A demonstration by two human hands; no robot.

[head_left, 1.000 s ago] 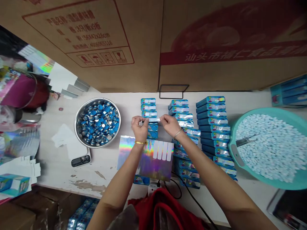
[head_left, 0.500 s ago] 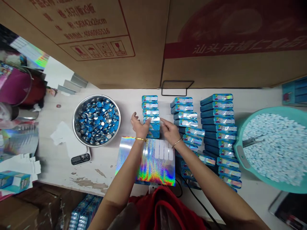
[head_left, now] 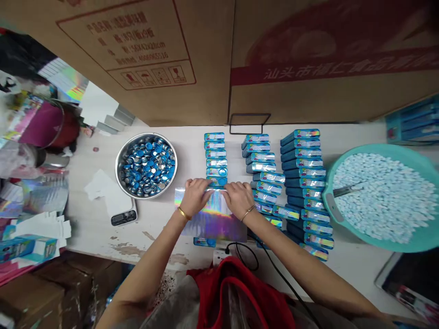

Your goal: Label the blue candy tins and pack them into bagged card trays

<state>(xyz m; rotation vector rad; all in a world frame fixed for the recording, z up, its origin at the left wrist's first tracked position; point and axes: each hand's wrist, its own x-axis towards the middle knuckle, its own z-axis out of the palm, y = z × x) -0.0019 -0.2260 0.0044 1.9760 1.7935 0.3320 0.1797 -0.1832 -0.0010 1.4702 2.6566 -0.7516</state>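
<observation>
My left hand and my right hand are side by side, closed at the upper edge of a shiny rainbow holographic sticker sheet. Their thumbs point toward each other along that edge. Whether a sticker is between the fingertips is hard to make out. Just beyond the fingertips lies the nearest small blue tin of a short column. Farther tins in it, such as this one, carry a shiny strip on the side facing up. The two nearest tins show bare blue faces with an oval.
Tins with shiny strips stand in rows at right, beside a turquoise basin of pale pieces with tongs. At left are a steel bowl of blue caps and a scale. Large cartons line the back. Cables run at front.
Both hands have come back from the tin column to the sheet's upper edge and closed there. The sheet has shifted away from me, exposing a blue tin at its near edge.
</observation>
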